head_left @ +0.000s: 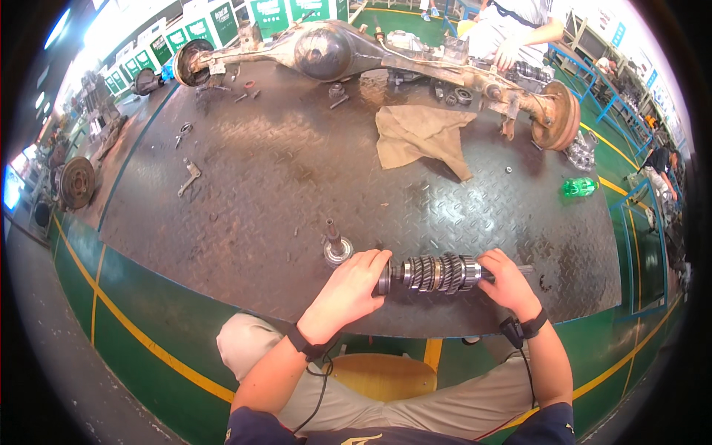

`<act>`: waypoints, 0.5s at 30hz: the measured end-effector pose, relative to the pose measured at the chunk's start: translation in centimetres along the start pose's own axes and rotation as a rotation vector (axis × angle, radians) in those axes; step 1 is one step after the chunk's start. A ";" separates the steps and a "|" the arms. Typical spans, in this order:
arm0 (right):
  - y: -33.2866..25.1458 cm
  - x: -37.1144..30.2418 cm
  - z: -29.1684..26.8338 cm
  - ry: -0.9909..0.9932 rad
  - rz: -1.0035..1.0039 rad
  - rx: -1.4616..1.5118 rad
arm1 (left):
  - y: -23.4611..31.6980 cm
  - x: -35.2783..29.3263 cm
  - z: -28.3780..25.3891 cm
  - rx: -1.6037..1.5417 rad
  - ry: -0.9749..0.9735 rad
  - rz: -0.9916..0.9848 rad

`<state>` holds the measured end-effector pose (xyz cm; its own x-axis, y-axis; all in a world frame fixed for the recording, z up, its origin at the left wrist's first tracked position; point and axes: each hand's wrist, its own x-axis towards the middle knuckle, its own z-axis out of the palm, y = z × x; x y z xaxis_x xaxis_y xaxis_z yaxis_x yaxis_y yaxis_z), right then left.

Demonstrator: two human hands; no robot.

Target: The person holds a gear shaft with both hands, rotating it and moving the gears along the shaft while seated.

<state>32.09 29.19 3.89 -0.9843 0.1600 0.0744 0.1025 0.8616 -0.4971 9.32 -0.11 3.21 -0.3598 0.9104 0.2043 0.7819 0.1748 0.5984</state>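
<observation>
A transmission gear shaft (441,273) with several helical gears lies crosswise near the table's front edge. My left hand (350,288) is closed around its left end, where a dark metal ring (384,277) shows beside the fingers. At the other end my right hand (509,283) grips the shaft, thumb and fingers by the last gear; the thin shaft tip pokes out past it. Just beyond my left hand stands a short shaft with a gear at its base (338,249). A small dark open ring (546,282) lies right of my right hand.
A large rusty axle housing (326,53) spans the table's far side. A brown cloth (421,137), a green bottle (579,187) and a small metal lever part (190,176) lie on the steel tabletop (282,200). A co-worker's hand (509,52) is behind the axle.
</observation>
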 end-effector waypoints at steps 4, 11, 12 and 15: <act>0.0 0.0 0.0 0.002 -0.007 -0.003 | 0.2 -0.1 0.1 0.018 0.012 -0.034; -0.1 0.0 0.0 -0.001 -0.002 -0.003 | 0.5 -0.2 0.1 0.039 -0.029 -0.071; -0.1 0.0 0.0 -0.002 0.001 -0.004 | 0.5 -0.1 0.2 0.026 -0.030 -0.079; 0.0 0.0 0.1 -0.003 0.003 -0.004 | 0.5 -0.1 0.2 0.007 -0.021 -0.085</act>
<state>32.06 29.15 3.84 -0.9844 0.1610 0.0707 0.1057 0.8633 -0.4935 9.92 -0.05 3.33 -0.4144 0.8997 0.1370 0.7526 0.2541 0.6075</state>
